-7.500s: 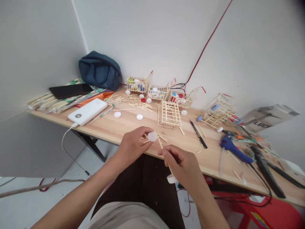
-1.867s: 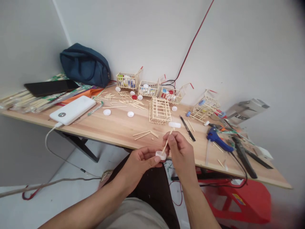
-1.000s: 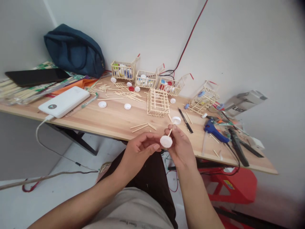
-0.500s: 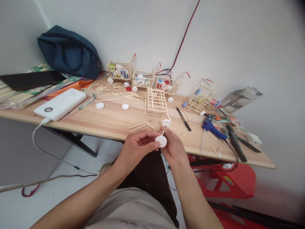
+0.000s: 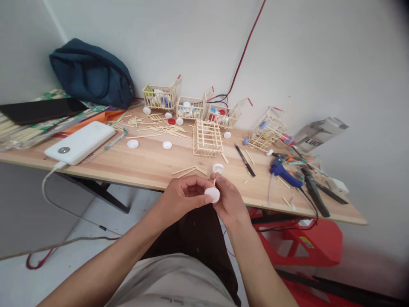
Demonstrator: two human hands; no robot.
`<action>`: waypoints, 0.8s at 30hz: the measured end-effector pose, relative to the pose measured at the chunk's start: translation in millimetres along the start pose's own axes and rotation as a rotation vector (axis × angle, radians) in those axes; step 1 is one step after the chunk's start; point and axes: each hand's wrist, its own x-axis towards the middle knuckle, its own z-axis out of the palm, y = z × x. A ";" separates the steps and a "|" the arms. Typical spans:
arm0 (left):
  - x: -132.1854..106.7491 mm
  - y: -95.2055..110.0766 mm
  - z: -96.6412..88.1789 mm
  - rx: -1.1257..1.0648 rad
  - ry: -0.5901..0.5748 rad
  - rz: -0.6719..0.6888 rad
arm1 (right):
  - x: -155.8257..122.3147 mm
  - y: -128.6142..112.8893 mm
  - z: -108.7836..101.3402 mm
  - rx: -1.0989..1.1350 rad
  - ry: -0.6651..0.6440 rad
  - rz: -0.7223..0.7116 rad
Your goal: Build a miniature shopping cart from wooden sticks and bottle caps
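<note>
Both hands meet just in front of the wooden table's (image 5: pixel 150 168) near edge. My left hand (image 5: pixel 183 198) pinches a white bottle cap (image 5: pixel 212 194) between thumb and fingers. My right hand (image 5: pixel 228 200) grips the short wooden stick (image 5: pixel 214 181) that joins this cap to a second white cap (image 5: pixel 217 167) at its far end. The stick and caps form a small axle with two wheels. An open stick-built cage frame (image 5: pixel 207 138) stands on the table just beyond the hands.
Several stick carts (image 5: pixel 191 106) filled with caps line the wall. Loose sticks (image 5: pixel 166 128) and caps (image 5: pixel 132 144) lie scattered. A white power bank (image 5: pixel 79 142), a phone (image 5: pixel 35 110) and a blue bag (image 5: pixel 91 72) sit at left. A blue glue gun (image 5: pixel 283 172), a black pen (image 5: pixel 245 154) and pliers (image 5: pixel 313 187) lie right.
The second cap has been fitted on the stick's end since the earliest frame. Over the last second both hands with the axle sank slightly and drew nearer my body; the view shifted.
</note>
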 end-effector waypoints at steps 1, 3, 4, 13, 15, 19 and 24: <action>-0.5 -0.6 0.6 -0.009 0.007 0.004 | -0.3 0.1 0.4 0.035 -0.002 0.019; -2.1 -1.7 2.9 -0.024 0.022 0.012 | -0.9 0.1 1.0 0.103 -0.008 0.053; -3.1 -2.2 4.1 -0.027 0.032 0.013 | -1.3 0.0 1.3 0.126 -0.010 0.066; -9.0 -1.2 -2.5 -0.004 -0.009 -0.004 | -3.3 3.4 -1.5 0.162 0.011 0.062; -7.1 3.5 -8.6 0.032 0.004 -0.013 | -2.9 4.0 -5.1 0.144 0.005 0.029; 3.6 15.8 -16.2 0.144 0.149 0.078 | -5.9 1.7 -10.5 -0.036 -0.058 -0.094; 14.8 20.3 -7.2 0.096 0.072 0.042 | -19.4 -1.7 -9.9 -0.395 -0.099 -0.265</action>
